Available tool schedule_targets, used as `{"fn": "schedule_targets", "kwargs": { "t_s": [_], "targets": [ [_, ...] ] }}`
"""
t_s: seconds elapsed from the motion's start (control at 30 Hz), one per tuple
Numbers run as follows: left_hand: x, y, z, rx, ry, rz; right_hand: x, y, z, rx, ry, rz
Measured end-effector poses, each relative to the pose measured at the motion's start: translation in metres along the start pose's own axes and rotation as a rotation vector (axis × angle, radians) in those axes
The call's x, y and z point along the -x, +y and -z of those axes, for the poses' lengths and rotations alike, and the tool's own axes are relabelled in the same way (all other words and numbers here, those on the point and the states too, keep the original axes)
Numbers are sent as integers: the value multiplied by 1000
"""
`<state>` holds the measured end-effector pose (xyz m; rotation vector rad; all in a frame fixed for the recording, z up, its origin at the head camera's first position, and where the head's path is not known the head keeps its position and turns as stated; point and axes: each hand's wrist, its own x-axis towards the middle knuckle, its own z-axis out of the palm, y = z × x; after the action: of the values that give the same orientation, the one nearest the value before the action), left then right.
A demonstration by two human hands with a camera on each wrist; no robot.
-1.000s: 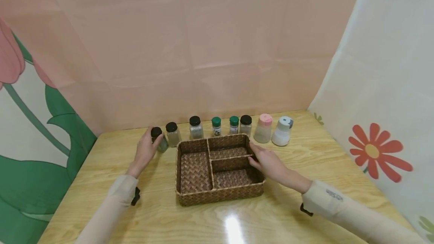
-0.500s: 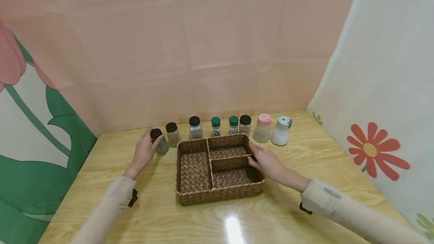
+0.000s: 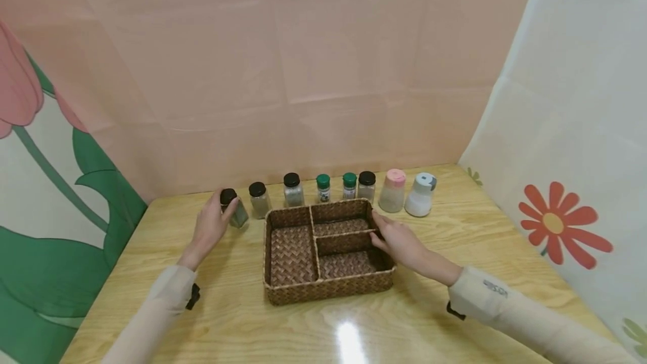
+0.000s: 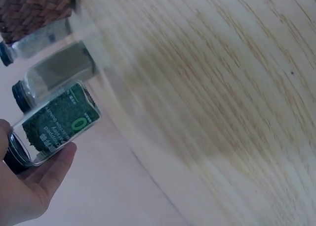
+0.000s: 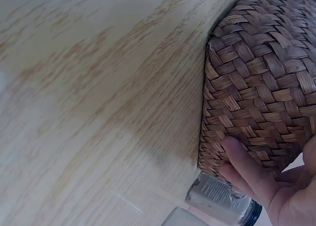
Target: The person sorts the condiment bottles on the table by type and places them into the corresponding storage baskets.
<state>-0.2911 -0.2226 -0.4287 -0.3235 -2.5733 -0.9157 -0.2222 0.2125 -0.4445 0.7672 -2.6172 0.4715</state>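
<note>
My left hand (image 3: 209,224) grips a spice jar (image 3: 238,217) near its black lid, at the left end of a row of jars. In the left wrist view this spice jar (image 4: 61,122) is clear, with dark green contents and printed lettering. It leans slightly in the head view. My right hand (image 3: 401,245) holds the right wall of a brown woven basket (image 3: 328,292), thumb over the rim. Two of its fingers press the woven outer wall (image 5: 256,82) in the right wrist view. Three compartments divide the basket, and nothing lies in them.
Behind the basket stand a black-lidded jar (image 3: 260,201), another black-lidded jar (image 3: 293,191), two green-capped bottles (image 3: 323,190) and a further black-lidded jar (image 3: 366,185). A pink-topped shaker (image 3: 392,192) and a white-topped shaker (image 3: 420,195) are at the right. A pink sheet (image 3: 303,72) hangs behind the table (image 3: 283,333).
My left hand has shifted slightly left with the spice jar, widening the gap to the neighbouring jar. The right hand and basket stay in place.
</note>
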Motion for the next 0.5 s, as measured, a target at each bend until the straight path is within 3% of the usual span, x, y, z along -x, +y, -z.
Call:
{"fn": "schedule_targets", "kwargs": {
  "t_s": [0.5],
  "targets": [
    [3,18,15,-27,89,5,0,2,-1,-7,-24,-20]
  ]
}}
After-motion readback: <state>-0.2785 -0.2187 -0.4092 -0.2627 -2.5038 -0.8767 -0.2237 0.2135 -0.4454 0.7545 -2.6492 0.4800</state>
